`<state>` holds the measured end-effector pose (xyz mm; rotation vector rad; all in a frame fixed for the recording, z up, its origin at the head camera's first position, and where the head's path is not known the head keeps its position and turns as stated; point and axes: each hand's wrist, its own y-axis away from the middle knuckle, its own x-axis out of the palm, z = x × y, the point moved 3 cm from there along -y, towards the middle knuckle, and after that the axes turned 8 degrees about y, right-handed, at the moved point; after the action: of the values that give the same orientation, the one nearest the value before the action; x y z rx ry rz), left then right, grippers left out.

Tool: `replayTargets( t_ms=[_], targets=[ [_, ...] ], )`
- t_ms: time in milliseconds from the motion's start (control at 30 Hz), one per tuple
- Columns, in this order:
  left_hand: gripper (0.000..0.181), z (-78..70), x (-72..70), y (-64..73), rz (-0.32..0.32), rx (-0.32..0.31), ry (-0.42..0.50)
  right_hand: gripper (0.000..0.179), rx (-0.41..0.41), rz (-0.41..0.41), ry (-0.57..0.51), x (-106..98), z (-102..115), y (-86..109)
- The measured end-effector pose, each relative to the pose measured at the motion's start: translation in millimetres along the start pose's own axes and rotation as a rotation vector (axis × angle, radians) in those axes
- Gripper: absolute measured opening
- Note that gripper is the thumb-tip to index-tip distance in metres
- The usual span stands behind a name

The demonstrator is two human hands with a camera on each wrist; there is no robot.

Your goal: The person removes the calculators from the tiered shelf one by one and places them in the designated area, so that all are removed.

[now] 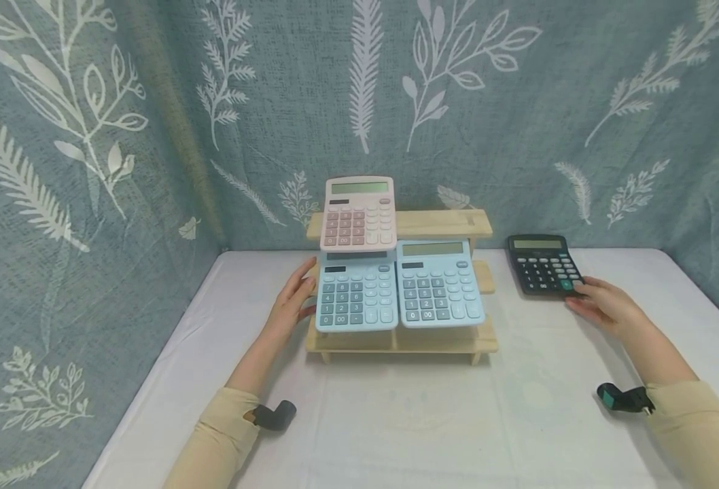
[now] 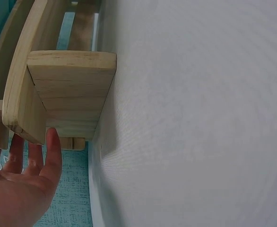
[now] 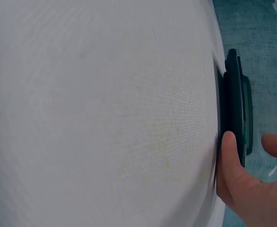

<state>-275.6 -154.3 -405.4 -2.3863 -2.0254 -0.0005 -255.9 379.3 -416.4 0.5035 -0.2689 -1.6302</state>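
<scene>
My left hand (image 1: 291, 293) is at the left side of a wooden tiered stand (image 1: 359, 344), beside a blue calculator (image 1: 357, 299). Close up in the left wrist view, that hand's fingers (image 2: 53, 150) reach up to the end of a shelf board (image 2: 27, 101), not curled round it. At the far right, a black calculator (image 1: 543, 263) has my right hand (image 1: 607, 305) at its lower right corner. The right wrist view has one digit against the edge of this calculator (image 3: 234, 106), while another digit (image 3: 274, 146) stays apart above its face.
A second blue calculator (image 1: 439, 288) leans on the stand's right half, and a pink calculator (image 1: 359, 214) sits on the upper tier. White cloth covers the table (image 1: 396, 421). A leaf-patterned curtain (image 1: 310, 102) hangs behind and along the sides.
</scene>
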Motion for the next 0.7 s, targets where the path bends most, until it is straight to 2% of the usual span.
replayTargets(
  t_ms=[300, 500, 700],
  targets=[
    [0.056, -0.1, 0.5, -0.9, 0.002, 0.004, 0.003, 0.074, -0.039, 0.0, 0.026, -0.6, -1.9, 1.9],
    [0.055, 0.4, 0.2, -1.2, 0.007, 0.008, 0.008, 0.084, -0.072, -0.048, 0.123, -4.1, -5.0, -1.0],
    [0.056, 1.6, -0.4, -1.3, -0.003, 0.004, 0.0, 0.081, -0.068, -0.089, 0.128, -4.0, -5.1, -0.3]
  ],
)
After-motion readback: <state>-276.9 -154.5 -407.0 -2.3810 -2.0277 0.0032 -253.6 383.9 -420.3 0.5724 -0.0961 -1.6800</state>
